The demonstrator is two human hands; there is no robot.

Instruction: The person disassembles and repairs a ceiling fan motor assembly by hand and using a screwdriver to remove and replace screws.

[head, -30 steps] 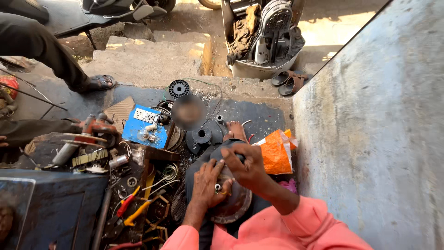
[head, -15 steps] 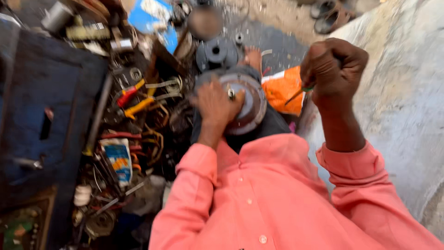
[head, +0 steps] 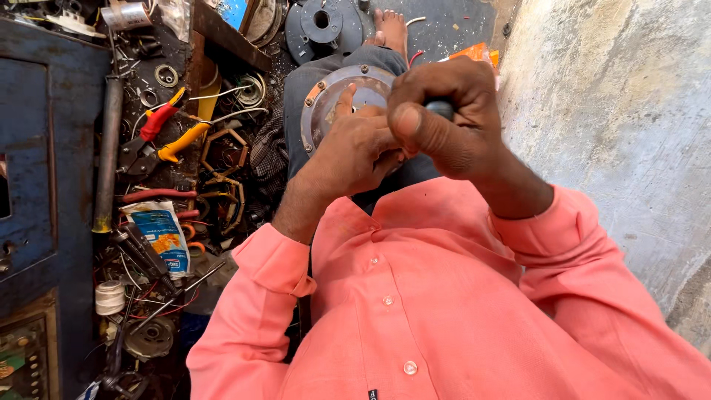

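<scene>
A round grey metal cover plate (head: 324, 100) with copper-coloured lugs rests on my lap. My left hand (head: 348, 148) lies on its face, fingers bunched near the middle. My right hand (head: 444, 118) is fisted around a dark tool handle (head: 440, 109) held close above the left hand; the tool's tip is hidden behind my fingers. My salmon-pink shirt fills the lower part of the view. My bare foot (head: 390, 26) shows beyond the plate.
A dark round motor part (head: 324, 26) lies past my knee. Left of me are red and yellow pliers (head: 159, 133), a metal pipe (head: 108, 148), a printed packet (head: 159, 233), wire coils and a blue metal box (head: 37, 148). A rough concrete wall (head: 607, 111) stands on the right.
My right hand came down from the raised position at the right and now sits fisted over the left hand at the plate. The view has tilted further down toward my lap.
</scene>
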